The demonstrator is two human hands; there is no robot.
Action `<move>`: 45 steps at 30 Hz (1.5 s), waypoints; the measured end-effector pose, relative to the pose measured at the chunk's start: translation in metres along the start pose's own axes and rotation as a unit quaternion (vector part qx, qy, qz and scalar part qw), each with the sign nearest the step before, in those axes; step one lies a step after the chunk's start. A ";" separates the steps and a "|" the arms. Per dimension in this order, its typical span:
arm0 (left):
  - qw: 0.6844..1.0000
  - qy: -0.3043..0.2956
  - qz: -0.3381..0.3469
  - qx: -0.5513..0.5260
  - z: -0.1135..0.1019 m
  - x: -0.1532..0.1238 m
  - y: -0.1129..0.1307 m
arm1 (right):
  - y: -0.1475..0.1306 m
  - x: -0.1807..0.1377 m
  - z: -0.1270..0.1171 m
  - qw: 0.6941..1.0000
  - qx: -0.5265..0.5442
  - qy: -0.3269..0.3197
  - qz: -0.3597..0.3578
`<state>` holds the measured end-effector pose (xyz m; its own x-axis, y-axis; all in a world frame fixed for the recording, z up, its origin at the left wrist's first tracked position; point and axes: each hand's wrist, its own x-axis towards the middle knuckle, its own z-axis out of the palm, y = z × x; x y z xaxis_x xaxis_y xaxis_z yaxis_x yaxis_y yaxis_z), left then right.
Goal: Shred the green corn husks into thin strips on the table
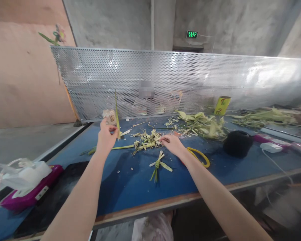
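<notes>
My left hand is closed in a pinch at the back left of the table, with a long narrow green leaf strip standing upright at its fingertips. Just behind that hand is a small clear container with pale contents. My right hand has its fingertips drawn together at the right edge of a pile of pale, curly plant scraps; what they grip, if anything, is too small to make out. In front of the pile lies a knotted green leaf piece with pale ends. A green stalk reaches left from the pile.
Pale green husks lie back right on the blue table, near a yellow tube-shaped can. A black spool and a yellow ring sit at right. A purple device stands front left; a perforated metal screen runs behind.
</notes>
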<state>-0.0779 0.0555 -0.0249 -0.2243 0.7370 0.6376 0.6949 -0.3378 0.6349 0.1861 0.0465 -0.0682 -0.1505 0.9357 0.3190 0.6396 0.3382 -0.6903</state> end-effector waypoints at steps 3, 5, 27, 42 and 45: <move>0.984 -0.080 -0.045 -0.155 0.014 -0.008 0.010 | -0.002 -0.001 -0.001 1.000 0.003 0.004 -0.015; 0.977 -0.087 -0.034 -0.190 0.025 -0.018 0.019 | -0.003 -0.001 -0.001 1.000 0.011 0.004 -0.025; 0.934 -0.219 0.020 -0.281 0.060 -0.061 0.054 | -0.012 -0.005 0.003 0.990 0.089 -0.054 -0.093; 0.935 -0.229 0.013 -0.269 0.057 -0.060 0.056 | -0.015 -0.007 0.004 0.991 0.078 -0.065 -0.082; 0.940 -0.217 0.005 -0.265 0.055 -0.056 0.054 | -0.013 -0.005 0.002 0.994 0.072 -0.048 -0.071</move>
<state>0.0097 0.0285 -0.0504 0.1593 0.8626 0.4802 0.2328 -0.5055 0.8308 0.1774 0.0380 -0.0621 -0.3070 0.8802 0.3619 0.4934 0.4724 -0.7303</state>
